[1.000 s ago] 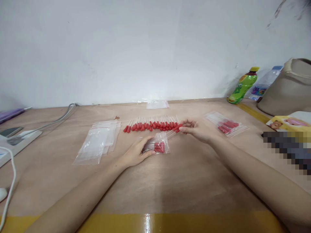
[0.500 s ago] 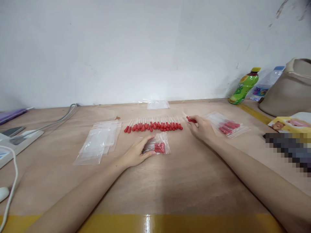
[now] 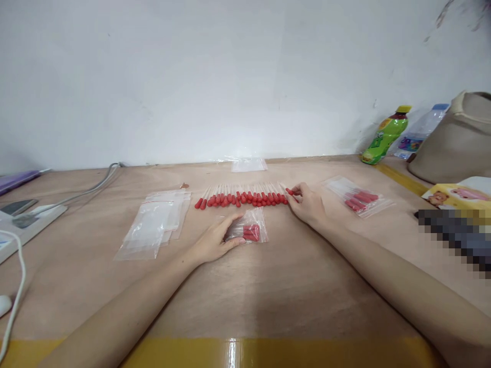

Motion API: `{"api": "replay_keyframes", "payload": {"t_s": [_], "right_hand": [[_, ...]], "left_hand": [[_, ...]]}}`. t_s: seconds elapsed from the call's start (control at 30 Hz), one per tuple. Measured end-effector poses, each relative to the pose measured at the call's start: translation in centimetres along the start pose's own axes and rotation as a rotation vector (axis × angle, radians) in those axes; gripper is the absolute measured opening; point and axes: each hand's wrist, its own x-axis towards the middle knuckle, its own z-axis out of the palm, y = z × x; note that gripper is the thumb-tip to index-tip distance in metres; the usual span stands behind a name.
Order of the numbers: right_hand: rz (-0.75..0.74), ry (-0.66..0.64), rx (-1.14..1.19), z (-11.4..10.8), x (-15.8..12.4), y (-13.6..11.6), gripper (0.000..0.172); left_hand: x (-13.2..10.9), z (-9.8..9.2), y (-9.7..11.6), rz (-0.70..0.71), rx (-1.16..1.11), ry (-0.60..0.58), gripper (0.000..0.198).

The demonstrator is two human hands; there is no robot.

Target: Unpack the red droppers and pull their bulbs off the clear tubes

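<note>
A row of several glass droppers with red rubber bulbs (image 3: 241, 197) lies across the middle of the wooden table (image 3: 268, 286). My right hand (image 3: 307, 203) pinches one red-bulbed dropper (image 3: 290, 192) at the right end of that row. My left hand (image 3: 217, 239) rests on a small clear zip bag (image 3: 251, 228) that holds a few droppers, fingers curled over its left edge. To the left sits a stack of empty clear zip bags (image 3: 155, 223). A filled bag of droppers (image 3: 356, 198) is to the right of my right hand.
A green bottle (image 3: 383, 136), a clear bottle (image 3: 420, 130) and a beige bag (image 3: 456, 138) stand at the back right. A yellow packet (image 3: 456, 196) lies at the right edge. Cables and a power strip (image 3: 26, 220) occupy the left. Another clear bag (image 3: 248, 164) is by the wall.
My right hand drew a dropper away from the small bag out to the right, then came back left to the end of the row. My left hand stayed on the bag.
</note>
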Motion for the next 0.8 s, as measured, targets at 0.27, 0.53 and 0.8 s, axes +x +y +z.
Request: {"api": "replay_keyframes", "payload": {"t_s": [0.27,0.53,0.8], "right_hand": [[-0.022,-0.051,0.102,0.2,0.4,0.2,0.020],[0.101,0.012,0.067,0.0,1.0,1.1,0.018],[0.259,-0.046,0.070,-0.1,1.4,2.9,0.022]], "left_hand": [[0.0,-0.1,0.3,0.018,-0.004,0.000,0.055],[0.0,-0.1,0.1,0.014,0.000,-0.006,0.056],[0.0,-0.1,0.2,0.018,-0.007,-0.001,0.055]]}}
